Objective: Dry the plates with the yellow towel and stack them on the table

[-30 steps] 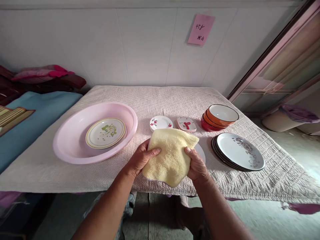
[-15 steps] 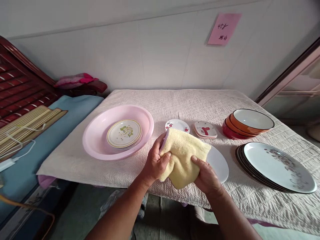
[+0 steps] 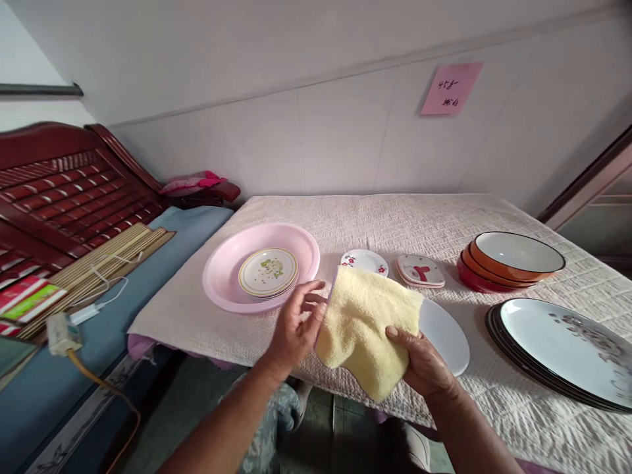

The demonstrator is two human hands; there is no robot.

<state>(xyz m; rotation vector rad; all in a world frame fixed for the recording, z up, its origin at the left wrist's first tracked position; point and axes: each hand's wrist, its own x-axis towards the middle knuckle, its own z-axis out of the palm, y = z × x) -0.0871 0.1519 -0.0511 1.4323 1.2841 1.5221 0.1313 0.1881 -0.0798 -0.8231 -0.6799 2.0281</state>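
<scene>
Our right hand [image 3: 427,362] pinches the cloth [image 3: 371,326] beneath its thumb; our left hand [image 3: 295,329], fingers spread, is at its left edge.

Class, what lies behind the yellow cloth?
Behind the yellow cloth, the pale plate shows its right part and the red-flowered plate its far part. The cloth and right hand cover the rest; anything wholly covered can't be told.

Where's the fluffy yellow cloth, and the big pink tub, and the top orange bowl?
Yellow cloth [image 3: 370,322]: head view, middle of its fluffy side.
Pink tub [image 3: 223,271]: head view, its inner wall, left of the plates.
Top orange bowl [image 3: 519,253]: head view, its white inside.
</scene>
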